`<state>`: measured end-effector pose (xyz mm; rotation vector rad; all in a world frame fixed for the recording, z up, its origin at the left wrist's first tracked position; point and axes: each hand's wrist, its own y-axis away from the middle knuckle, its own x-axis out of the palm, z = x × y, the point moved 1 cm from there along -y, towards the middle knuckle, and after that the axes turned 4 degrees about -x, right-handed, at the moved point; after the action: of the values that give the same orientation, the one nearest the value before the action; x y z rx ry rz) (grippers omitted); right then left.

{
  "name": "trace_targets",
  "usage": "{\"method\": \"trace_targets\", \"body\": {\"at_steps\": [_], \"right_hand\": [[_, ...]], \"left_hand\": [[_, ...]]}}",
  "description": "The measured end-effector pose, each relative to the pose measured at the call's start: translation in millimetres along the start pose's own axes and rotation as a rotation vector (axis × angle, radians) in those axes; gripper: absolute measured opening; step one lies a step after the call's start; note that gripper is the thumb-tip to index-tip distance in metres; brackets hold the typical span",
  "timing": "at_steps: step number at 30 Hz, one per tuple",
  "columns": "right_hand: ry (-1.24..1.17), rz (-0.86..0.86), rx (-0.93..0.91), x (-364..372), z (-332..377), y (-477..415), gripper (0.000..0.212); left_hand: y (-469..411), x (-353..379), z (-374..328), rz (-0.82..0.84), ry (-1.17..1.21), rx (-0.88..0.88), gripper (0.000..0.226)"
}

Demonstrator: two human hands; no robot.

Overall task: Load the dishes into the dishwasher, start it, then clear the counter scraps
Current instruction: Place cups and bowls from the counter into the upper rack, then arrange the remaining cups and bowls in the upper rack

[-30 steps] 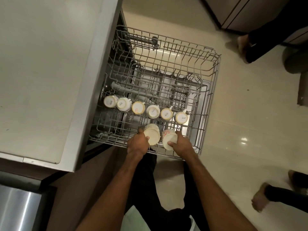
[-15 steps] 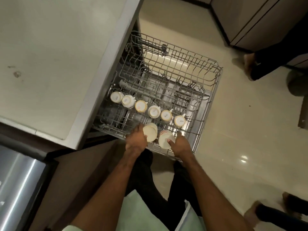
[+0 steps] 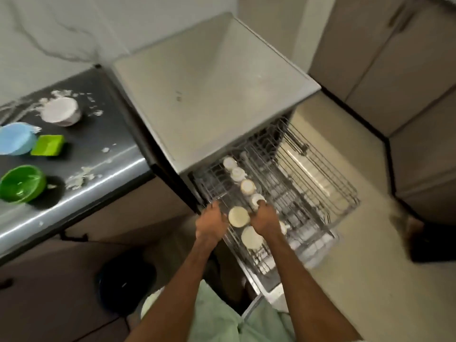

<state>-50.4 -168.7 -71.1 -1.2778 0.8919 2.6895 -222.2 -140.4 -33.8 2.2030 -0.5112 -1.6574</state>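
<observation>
Evidently both cups now sit bottoms-up in the near row of the rack (image 3: pixel 333 188), where earlier each hand carried one. The first cup (image 3: pixel 238 216) lies between the left hand (image 3: pixel 211 219) and right hand (image 3: pixel 264 217); the second cup (image 3: pixel 251 237) lies by the right wrist. Blur hides whether either hand is gripping. Loading is advancing, with scraps (image 3: pixel 81 178) waiting on the surface (image 3: pixel 98 134).

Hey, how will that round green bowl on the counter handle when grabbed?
The green bowl looks like plastic, so probably light and not fragile. On the glossy counter it may slide if pushed. Wide and upright, it seems unlikely to tip.
</observation>
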Motion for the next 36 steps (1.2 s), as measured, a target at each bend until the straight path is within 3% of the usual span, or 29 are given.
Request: {"method": "trace_targets", "body": {"at_steps": [6, 9, 14, 20, 24, 30, 36], "right_hand": [[0.058, -0.084, -0.305, -30, 104, 8, 0.041], [0.035, -0.078, -0.455, -23, 163, 22, 0.041], [-0.033, -0.046, -0.644, 4, 240, 51, 0.040], [-0.065, -0.021, -0.780, 45, 323, 77, 0.040], [-0.070, 0.005, -0.859, 77, 374, 89, 0.040], [-0.089, -0.009, -0.870, 118, 429, 87, 0.035], [-0.023, 0.021, -0.886, 145, 470, 79, 0.035]], "left_hand": [[33, -64, 26, -0.299, 0.256, -0.104, 0.034], [45, -105, 51, -0.481, 0.397, -0.181, 0.032], [59, -143, 98, -0.649, 0.567, -0.306, 0.026], [69, -177, 171, -0.788, 0.640, -0.415, 0.012], [67, -201, 230, -0.865, 0.702, -0.446, 0.016], [53, -229, 302, -0.891, 0.696, -0.459, 0.016], [38, -233, 357, -0.872, 0.546, -0.476, 0.025]]}}
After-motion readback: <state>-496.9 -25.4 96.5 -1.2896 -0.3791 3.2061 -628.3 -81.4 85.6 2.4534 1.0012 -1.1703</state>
